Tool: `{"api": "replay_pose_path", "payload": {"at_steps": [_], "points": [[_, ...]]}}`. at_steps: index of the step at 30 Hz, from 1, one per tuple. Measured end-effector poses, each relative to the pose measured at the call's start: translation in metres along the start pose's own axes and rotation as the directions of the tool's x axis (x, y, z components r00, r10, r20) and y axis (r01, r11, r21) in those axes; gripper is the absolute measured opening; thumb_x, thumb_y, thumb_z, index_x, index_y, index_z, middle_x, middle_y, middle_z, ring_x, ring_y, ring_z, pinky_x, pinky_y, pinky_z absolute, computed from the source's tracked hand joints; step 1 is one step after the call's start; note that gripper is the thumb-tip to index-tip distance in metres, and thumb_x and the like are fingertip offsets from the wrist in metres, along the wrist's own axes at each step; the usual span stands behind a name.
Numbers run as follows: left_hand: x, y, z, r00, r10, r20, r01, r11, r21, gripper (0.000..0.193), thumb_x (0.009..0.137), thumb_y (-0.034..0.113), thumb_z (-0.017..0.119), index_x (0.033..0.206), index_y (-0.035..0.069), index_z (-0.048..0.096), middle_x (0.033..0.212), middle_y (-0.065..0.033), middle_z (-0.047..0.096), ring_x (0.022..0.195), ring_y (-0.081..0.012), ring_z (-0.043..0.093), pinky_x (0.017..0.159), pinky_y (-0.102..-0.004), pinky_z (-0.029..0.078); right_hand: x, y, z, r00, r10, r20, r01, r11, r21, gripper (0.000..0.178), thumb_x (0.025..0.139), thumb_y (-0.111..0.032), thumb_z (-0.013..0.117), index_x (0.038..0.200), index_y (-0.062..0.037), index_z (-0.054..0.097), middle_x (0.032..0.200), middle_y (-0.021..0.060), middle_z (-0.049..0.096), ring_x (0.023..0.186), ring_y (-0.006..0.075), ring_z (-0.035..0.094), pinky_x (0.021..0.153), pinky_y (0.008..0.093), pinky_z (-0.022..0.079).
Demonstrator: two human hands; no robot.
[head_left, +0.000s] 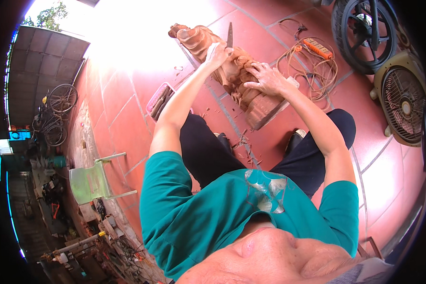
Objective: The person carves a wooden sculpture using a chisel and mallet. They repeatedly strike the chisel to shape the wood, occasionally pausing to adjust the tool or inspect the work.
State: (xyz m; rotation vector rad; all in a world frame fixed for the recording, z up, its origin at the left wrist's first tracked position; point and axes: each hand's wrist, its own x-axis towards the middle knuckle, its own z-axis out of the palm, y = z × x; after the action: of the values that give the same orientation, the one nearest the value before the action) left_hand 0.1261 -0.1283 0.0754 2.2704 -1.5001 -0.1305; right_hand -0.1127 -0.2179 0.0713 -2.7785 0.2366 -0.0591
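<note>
A reddish-brown carved wooden figure [236, 71] lies slantwise on the tiled floor before my knees, its flat base [265, 111] toward me. Closed around a flat, dark, pointed tool [230, 35] is my left hand [217, 56], at the figure's upper middle. The tool's tip points up and away from me; its handle is hidden in the fingers. Something white, perhaps cloth, shows at that hand. My right hand [268, 79] lies on the carving's lower part with fingers spread, holding no tool.
A pink basket [152, 100] of dark tools stands beside my left forearm. Wood chips [244, 142] litter the floor between my feet. On the right are a coiled cord with an orange power strip [318, 48], a fan [404, 104] and a wheel [364, 35]. A green chair [90, 182] stands left.
</note>
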Motion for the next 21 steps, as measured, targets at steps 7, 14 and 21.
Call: {"api": "replay_pose_path", "payload": {"at_steps": [7,14,21], "points": [[0.002,0.010,-0.003,0.996,-0.014,0.085,0.015,1.000,-0.017,0.033,0.087,0.028,0.069,0.080,-0.005,0.067,0.079,-0.0271,0.067,0.081,-0.0438,0.067,0.076,-0.0495,0.053,-0.001,0.005,0.007,0.995,-0.025,-0.095,0.028,0.999,0.029,0.068,0.097,-0.060,0.046,0.140,-0.0078,0.050,0.145,0.0157,0.049,0.132,0.0372,0.047,0.103,0.0539,0.045],[-0.002,-0.002,0.001,1.000,0.003,0.005,-0.003,1.000,-0.012,0.033,0.087,0.029,0.071,0.083,-0.004,0.068,0.080,-0.0273,0.067,0.081,-0.0434,0.067,0.076,-0.0490,0.053,0.000,0.002,0.008,0.970,0.054,-0.238,-0.048,0.998,0.028,0.039,0.103,-0.038,0.045,0.120,-0.0049,0.056,0.122,0.0177,0.065,0.113,0.0388,0.060,0.089,0.0534,0.050],[0.002,-0.007,-0.045,0.920,-0.271,0.282,0.364,0.859,-0.361,0.021,0.092,0.022,0.072,0.104,0.004,0.074,0.086,-0.0127,0.074,0.058,-0.0137,0.064,0.055,-0.0290,0.055,0.000,0.016,0.001,0.930,0.283,-0.234,-0.242,0.952,0.188,0.030,0.102,-0.031,0.045,0.114,-0.0058,0.056,0.105,0.0196,0.069,0.098,0.0402,0.066,0.085,0.0535,0.051]]}}
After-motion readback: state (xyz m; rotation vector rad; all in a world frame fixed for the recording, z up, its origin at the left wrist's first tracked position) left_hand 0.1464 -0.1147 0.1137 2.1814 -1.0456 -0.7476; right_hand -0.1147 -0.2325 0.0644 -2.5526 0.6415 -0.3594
